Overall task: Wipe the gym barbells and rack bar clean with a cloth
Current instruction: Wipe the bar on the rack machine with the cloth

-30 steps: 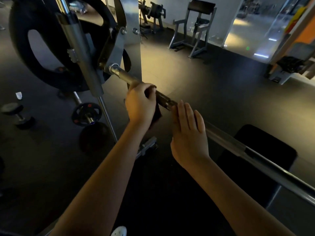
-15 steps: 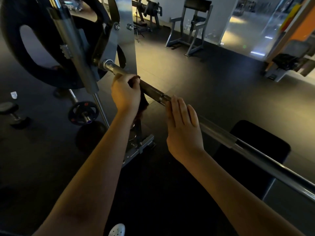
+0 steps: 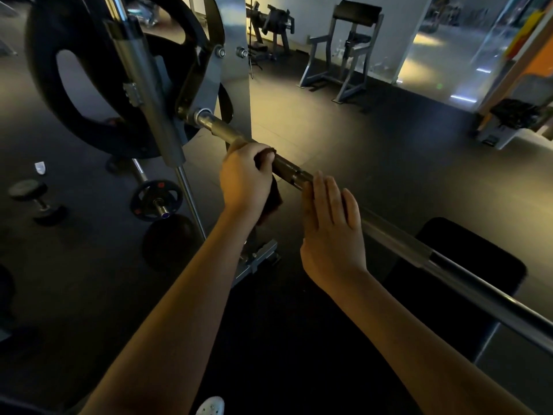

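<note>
Barbell: left hand grips dark cloth around shaft; right hand flat, fingers straight, resting on bar.

dumbbell on floor | black bench pad | grey frame machine far

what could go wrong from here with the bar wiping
1. The left hand grips the cloth round the bar close to the collar and rack bracket. Sliding further that way could pinch knuckles or snag the cloth's hanging tail.
2. The right hand only rests flat on the bar, fingers straight, so it may not steady a rolling bar.
</note>
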